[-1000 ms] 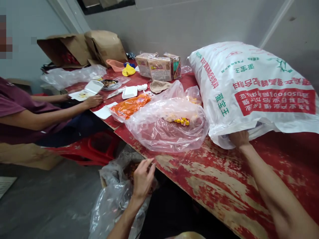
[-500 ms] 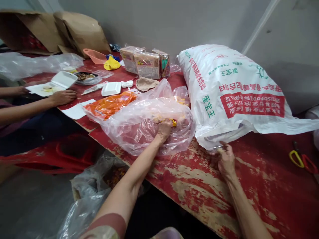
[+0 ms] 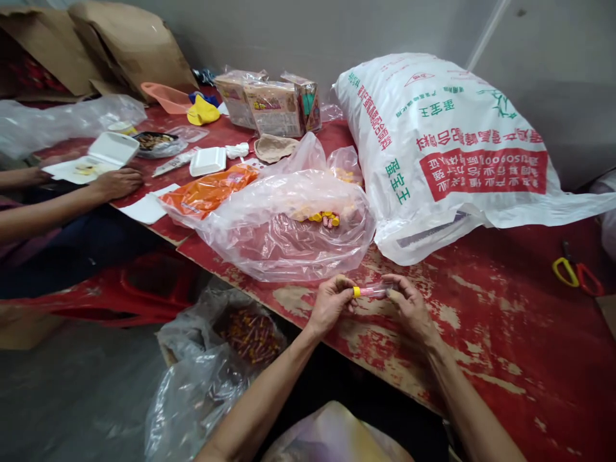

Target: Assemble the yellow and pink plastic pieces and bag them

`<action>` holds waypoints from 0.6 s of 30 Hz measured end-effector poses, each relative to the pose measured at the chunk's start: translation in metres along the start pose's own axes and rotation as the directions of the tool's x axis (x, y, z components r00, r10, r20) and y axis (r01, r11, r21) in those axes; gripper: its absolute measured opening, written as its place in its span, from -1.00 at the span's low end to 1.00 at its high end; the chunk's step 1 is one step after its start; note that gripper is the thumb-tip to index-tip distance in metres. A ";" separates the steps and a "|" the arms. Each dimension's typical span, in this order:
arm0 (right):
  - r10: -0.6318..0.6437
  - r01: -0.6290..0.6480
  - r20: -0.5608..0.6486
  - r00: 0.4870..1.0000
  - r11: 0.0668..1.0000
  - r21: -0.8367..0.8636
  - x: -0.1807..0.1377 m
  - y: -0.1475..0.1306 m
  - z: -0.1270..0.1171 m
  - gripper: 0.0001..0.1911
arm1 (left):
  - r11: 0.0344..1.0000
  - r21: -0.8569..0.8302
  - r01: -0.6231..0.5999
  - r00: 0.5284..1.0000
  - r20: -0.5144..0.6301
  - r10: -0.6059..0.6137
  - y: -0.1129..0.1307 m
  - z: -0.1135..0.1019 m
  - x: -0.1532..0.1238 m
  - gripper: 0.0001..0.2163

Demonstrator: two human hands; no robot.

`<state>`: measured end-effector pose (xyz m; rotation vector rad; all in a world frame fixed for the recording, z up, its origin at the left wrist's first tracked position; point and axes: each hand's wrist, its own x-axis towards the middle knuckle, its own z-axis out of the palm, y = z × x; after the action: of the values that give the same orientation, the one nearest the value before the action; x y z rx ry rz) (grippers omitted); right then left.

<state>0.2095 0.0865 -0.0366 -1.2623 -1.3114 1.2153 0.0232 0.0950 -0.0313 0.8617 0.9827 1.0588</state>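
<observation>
Just above the table's front edge, my left hand (image 3: 331, 304) pinches the end of a pink piece with a yellow cap (image 3: 357, 292). My right hand (image 3: 412, 310) is closed on the far end of a clear plastic tube (image 3: 378, 290). The pink part lies in line with the tube and seems to sit partly inside it. Behind my hands, a clear plastic bag (image 3: 269, 250) lies open on the red table (image 3: 486, 359). More yellow-capped pink pieces (image 3: 327, 220) show in its mouth.
A big white woven sack (image 3: 447, 122) stands at the right, with scissors (image 3: 577, 273) beyond it. Below the table edge, a plastic-lined container (image 3: 192, 340) holds many small filled tubes (image 3: 253, 333). Another person's hand (image 3: 118, 183) rests by a foam food box (image 3: 113, 151) at left.
My left hand has come out of the clear bag with a yellow-capped piece, toward me. My right hand has moved left from the sack's edge, and both hands now meet at the tube.
</observation>
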 end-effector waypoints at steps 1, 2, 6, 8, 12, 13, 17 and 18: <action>-0.004 0.007 0.049 0.999 0.998 -0.068 -0.006 -0.003 0.001 -0.70 | 1.000 -0.023 0.009 1.000 0.007 -0.009 -0.004 0.003 -0.003 -0.81; -0.003 0.014 0.090 0.996 0.992 -0.122 -0.012 -0.005 0.002 -0.70 | 0.999 -0.032 0.012 1.000 0.010 -0.012 -0.006 0.006 -0.005 -0.82; 0.015 0.026 0.152 0.988 0.965 -0.261 -0.033 -0.011 0.004 -0.71 | 0.995 0.089 -0.043 0.998 -0.044 0.047 -0.011 0.009 -0.015 -0.91; -0.008 0.056 0.147 0.989 0.943 -0.329 -0.040 -0.012 0.006 -0.72 | 0.971 0.215 -0.102 0.990 -0.076 0.121 -0.012 0.010 -0.023 -0.94; -0.167 0.220 0.153 0.974 0.856 -0.468 -0.051 -0.012 0.014 -0.73 | 0.843 0.458 -0.283 0.948 -0.002 0.319 -0.019 0.014 -0.045 -0.78; -0.193 0.251 0.166 0.967 0.832 -0.495 -0.054 -0.011 0.017 -0.74 | 0.806 0.502 -0.313 0.936 0.019 0.351 -0.022 0.016 -0.050 -0.77; -0.216 0.273 0.167 0.962 0.737 -0.618 -0.071 -0.008 0.021 -0.71 | 0.763 0.563 -0.317 0.929 0.023 0.369 -0.036 0.026 -0.064 -0.76; -0.212 0.261 0.155 0.965 0.714 -0.649 -0.075 -0.008 0.018 -0.71 | 0.763 0.568 -0.309 0.935 0.036 0.353 -0.039 0.030 -0.066 -0.75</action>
<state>0.1947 0.0105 -0.0288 -1.4754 -2.0032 0.6049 0.0507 0.0183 -0.0425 1.5464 1.2676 1.1130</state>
